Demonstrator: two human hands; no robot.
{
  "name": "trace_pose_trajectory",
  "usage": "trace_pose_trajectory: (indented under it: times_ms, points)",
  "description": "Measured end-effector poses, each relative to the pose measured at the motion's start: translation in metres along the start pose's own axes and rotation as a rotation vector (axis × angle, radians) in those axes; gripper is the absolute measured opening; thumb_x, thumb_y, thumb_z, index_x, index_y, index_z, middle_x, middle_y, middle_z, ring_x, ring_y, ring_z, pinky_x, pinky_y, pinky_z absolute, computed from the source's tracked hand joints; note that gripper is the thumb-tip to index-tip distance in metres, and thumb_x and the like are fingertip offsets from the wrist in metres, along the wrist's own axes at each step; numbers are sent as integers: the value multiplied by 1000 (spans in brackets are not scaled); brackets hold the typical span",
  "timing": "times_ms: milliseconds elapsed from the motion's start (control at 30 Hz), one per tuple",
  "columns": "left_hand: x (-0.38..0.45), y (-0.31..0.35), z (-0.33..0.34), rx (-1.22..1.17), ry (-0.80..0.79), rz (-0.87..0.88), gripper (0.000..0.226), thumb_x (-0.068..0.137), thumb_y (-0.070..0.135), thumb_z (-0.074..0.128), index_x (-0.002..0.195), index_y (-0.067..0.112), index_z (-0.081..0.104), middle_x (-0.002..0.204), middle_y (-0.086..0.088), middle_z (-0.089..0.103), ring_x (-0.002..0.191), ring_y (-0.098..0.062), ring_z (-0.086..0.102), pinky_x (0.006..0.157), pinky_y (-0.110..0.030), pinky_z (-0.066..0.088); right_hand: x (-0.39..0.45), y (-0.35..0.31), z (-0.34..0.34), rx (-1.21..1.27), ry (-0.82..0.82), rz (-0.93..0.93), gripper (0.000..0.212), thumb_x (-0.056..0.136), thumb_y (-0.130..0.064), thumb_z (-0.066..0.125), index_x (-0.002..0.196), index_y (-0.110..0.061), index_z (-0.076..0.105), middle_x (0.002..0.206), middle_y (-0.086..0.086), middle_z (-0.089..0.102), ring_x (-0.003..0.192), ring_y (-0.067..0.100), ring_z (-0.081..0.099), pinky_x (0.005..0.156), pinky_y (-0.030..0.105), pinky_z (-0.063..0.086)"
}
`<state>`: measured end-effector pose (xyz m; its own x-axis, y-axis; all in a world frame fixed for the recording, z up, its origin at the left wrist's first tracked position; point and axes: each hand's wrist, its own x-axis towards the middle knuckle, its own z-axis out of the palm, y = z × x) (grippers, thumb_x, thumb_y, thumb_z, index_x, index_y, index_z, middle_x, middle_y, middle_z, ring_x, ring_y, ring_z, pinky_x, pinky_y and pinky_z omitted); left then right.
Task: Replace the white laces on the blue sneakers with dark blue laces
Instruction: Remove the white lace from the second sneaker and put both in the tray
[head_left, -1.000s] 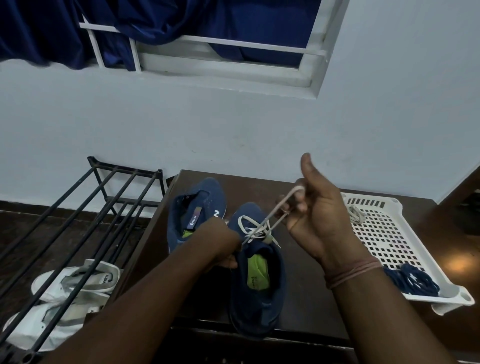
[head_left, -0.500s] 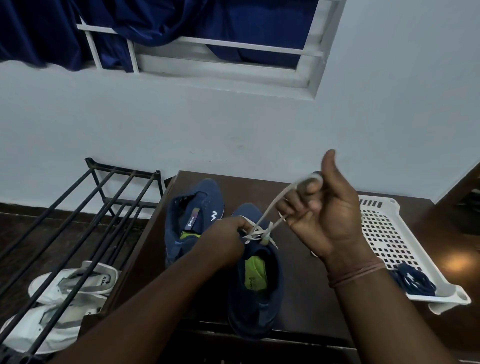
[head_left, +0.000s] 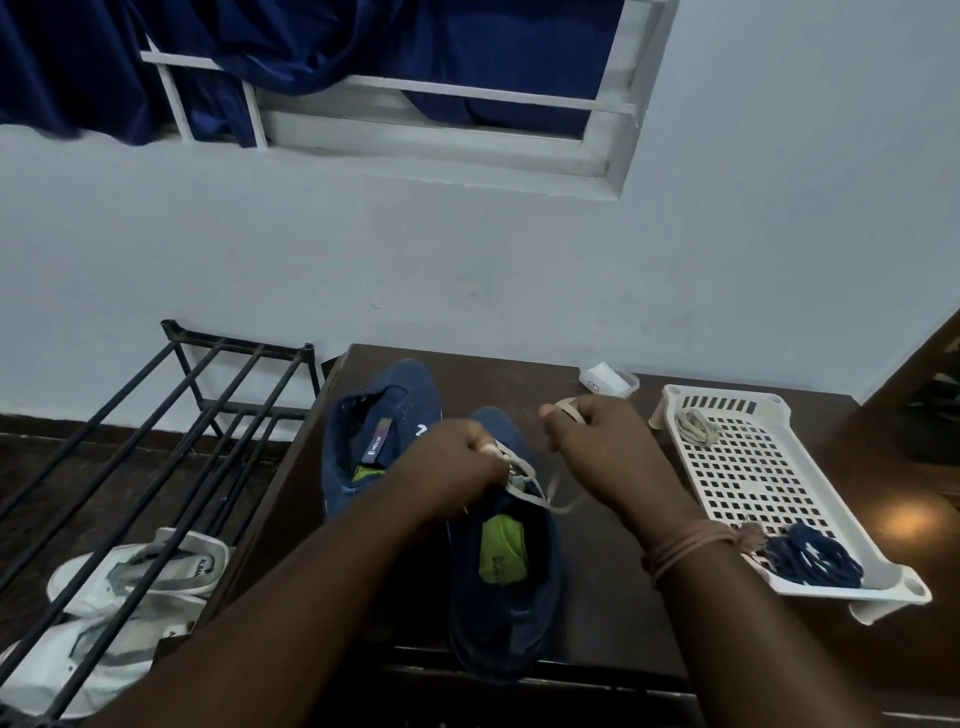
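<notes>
Two hands are at work over the nearer blue sneaker (head_left: 506, 587) on the dark tabletop (head_left: 613, 587). The left hand (head_left: 457, 470) is closed down on the shoe's tongue and eyelet area, apparently so that the shoe is kept from lifting while the lace is drawn. The right hand (head_left: 602, 449) is closed around a length of the white lace (head_left: 540, 493), one strand being pinched above the knuckles and a slack loop hanging below toward the shoe's opening. From this it is judged that the lace is being unthreaded and is only partly out. The second blue sneaker (head_left: 379, 436) is set just beside the first, toward the wall, and appears already unlaced. To the right, a white perforated tray (head_left: 748, 467) is kept within reach: a bundle of pale lace (head_left: 698, 427) lies at its far end, and the dark blue laces (head_left: 810, 558) wait at its near end. A small white box (head_left: 608, 378) sits by the wall. Left of the tabletop stands a black metal rack (head_left: 171, 431), with white shoes (head_left: 130, 587) beneath it, and a dark blue curtain (head_left: 104, 62) hangs at the window above.
</notes>
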<state>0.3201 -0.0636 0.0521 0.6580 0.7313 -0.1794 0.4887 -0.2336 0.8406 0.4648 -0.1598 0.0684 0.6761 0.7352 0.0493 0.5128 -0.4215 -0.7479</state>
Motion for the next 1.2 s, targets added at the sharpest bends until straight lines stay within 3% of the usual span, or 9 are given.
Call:
trace_pose_trajectory:
  times_ms: [133,400,533,600,667,767,867,1000,1200]
  points:
    - [-2,15,-21,-615,38,-30,19,79,-2,68,70,13,60,68,-5,60,52,-11,54,47,-23,42,3,0,-7,75,53,87,47,92,-42,57,77,1,68,70,12,69,65,23,62,64,32,47]
    - [6,27,-52,-1132,241,192,33,86,-6,63,67,20,58,89,4,68,80,-9,62,81,-29,45,8,22,-15,-349,37,255,36,92,-42,51,104,-10,62,105,12,68,102,33,63,77,31,42]
    - [2,27,-70,-1340,291,219,33,86,-4,64,67,21,54,77,3,62,68,-9,54,62,-20,43,1,22,-8,-444,-115,241,38,80,-46,51,100,-16,63,103,10,70,95,31,65,80,32,50]
    - [4,20,-73,-1181,331,171,26,87,1,66,71,19,56,73,2,59,65,-12,52,63,-24,42,-4,14,-4,-487,-198,185,34,85,-41,55,103,-14,61,103,10,68,96,31,64,82,34,52]
    - [4,12,-65,-677,347,26,5,84,15,71,83,15,66,76,-3,59,70,-19,54,66,-33,45,-7,3,0,-470,-286,45,26,92,-27,55,113,-14,60,110,8,66,100,28,62,78,29,48]
    - [0,2,-36,-45,209,-190,33,83,33,73,106,11,65,100,-8,66,85,-22,62,72,-32,52,-10,-10,4,-327,-380,-117,29,92,-15,57,120,-20,65,114,1,65,96,18,62,74,24,47]
    - [-6,3,-7,516,168,-203,54,78,54,68,121,23,59,130,-15,53,121,-33,48,98,-42,47,-10,-10,7,-409,-488,-187,20,92,-16,61,109,-20,71,109,1,68,95,18,64,81,29,53]
    - [-5,0,8,408,66,-80,27,86,32,69,95,7,66,104,-11,67,94,-24,62,78,-29,48,-11,-5,8,-462,-494,-262,16,87,-23,71,102,-19,70,105,0,68,93,17,63,79,27,50]
    - [0,-13,6,282,66,-96,15,87,18,67,94,5,65,90,-11,72,81,-29,72,77,-44,60,-4,5,30,-538,-331,-315,9,86,-16,61,78,-19,57,93,8,60,84,24,57,65,31,43]
